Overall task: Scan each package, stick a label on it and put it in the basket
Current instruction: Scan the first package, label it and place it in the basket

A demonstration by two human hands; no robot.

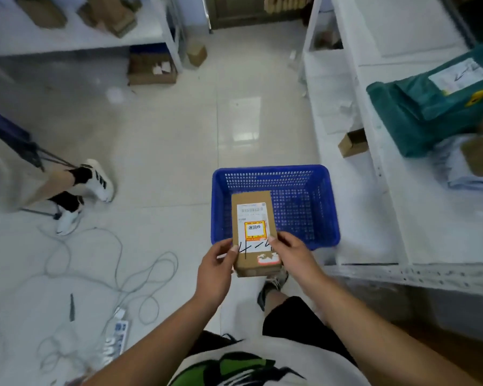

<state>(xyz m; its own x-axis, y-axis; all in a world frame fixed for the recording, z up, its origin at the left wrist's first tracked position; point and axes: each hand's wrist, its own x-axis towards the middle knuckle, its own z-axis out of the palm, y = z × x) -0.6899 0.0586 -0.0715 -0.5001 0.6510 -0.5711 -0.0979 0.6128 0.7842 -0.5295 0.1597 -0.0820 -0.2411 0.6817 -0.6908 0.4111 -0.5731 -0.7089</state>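
I grip the box (253, 235) between my left hand (215, 270) and right hand (292, 256). It hangs over the blue basket's (329, 218) near rim; a shelf (374, 190) stands to the right.

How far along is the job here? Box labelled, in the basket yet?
Done: the box carries an orange-edged sticker on its shipping label. In hand: the left hand and right hand hold it over the blue basket, which looks empty. Left: setting it in, then perhaps the green bag on the shelf. Scanning can't be judged.
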